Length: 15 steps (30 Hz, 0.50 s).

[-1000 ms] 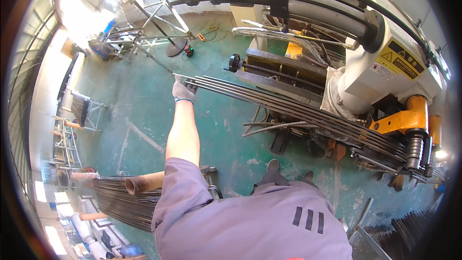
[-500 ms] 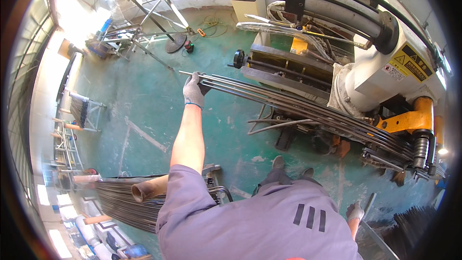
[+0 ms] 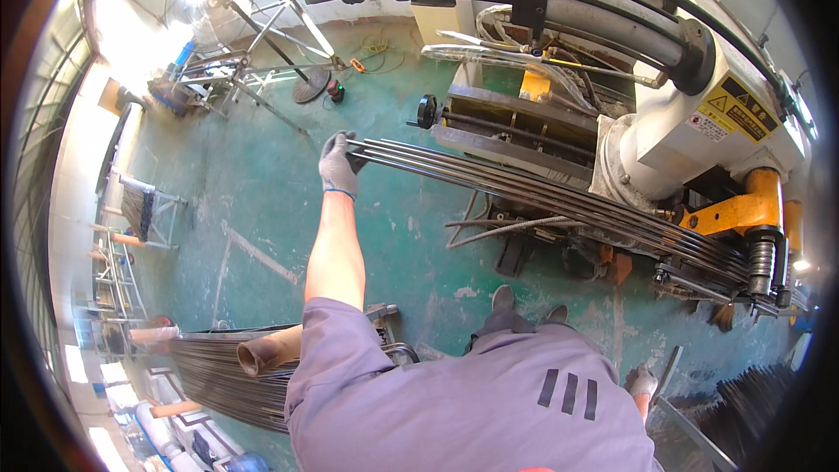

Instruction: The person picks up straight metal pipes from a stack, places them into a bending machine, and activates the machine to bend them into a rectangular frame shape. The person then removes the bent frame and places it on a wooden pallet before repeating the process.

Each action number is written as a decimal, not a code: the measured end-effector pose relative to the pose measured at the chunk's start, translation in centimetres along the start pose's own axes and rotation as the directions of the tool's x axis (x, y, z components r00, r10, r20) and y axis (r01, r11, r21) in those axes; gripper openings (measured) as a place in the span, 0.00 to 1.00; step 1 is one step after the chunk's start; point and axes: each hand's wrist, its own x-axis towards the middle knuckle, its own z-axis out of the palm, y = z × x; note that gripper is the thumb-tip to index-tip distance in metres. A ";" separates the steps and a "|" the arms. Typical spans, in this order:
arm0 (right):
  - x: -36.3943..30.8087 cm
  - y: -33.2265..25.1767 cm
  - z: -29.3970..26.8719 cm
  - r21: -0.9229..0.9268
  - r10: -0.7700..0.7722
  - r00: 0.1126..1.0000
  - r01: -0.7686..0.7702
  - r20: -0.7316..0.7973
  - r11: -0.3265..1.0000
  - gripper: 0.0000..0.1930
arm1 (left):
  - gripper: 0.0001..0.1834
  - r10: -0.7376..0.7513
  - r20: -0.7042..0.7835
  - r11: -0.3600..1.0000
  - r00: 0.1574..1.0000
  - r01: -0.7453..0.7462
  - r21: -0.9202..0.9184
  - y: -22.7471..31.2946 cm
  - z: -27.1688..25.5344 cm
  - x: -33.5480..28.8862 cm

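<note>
My left hand [image 3: 339, 164], in a light grey glove with a dark palm, is stretched out to the near ends of a bundle of long thin metal rods [image 3: 489, 177]. Its fingers are closed around rod ends; the glove partly hides how many are held. The rods run rightward, side by side, along the machine [image 3: 690, 114] to its orange arm [image 3: 738, 214]. Low on the right, beside my body, my gloved right hand [image 3: 643, 382] hangs near a metal bar [image 3: 671, 371]. Its fingers look loosely apart, with nothing visible in them.
More dark rods [image 3: 227, 376] lie on a rack at lower left, beside a brown cardboard tube [image 3: 271, 350]. Another dark rod stack [image 3: 747, 411] sits at lower right. A handwheel [image 3: 426, 111] juts from the machine. A metal stand [image 3: 262, 52] occupies the far left of the green floor.
My left hand has shifted slightly left. A rod tip that stuck out past its fingers now ends near the fingertips. My right hand stays low at my side.
</note>
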 end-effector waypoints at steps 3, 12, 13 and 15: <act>-2.2 -1.3 0.9 0.677 0.381 0.831 -0.552 0.404 0.487 0.15 | 0.18 -0.125 0.179 0.990 0.976 0.135 -0.045 -0.7 4.7 -4.3; 0.4 -14.5 -11.0 0.820 0.478 0.695 -0.563 0.536 -0.102 0.10 | 0.29 -0.158 0.360 0.973 0.920 0.207 -0.102 0.0 7.1 -9.3; 0.7 -14.8 -11.3 0.843 0.496 0.711 -0.531 0.498 -0.085 0.10 | 0.29 -0.159 0.339 0.970 0.927 0.211 -0.123 -0.1 7.2 -8.8; 1.3 -14.7 -11.4 0.859 0.477 0.727 -0.495 0.494 -0.134 0.13 | 0.28 -0.163 0.316 0.967 0.934 0.216 -0.138 -0.5 7.2 -8.6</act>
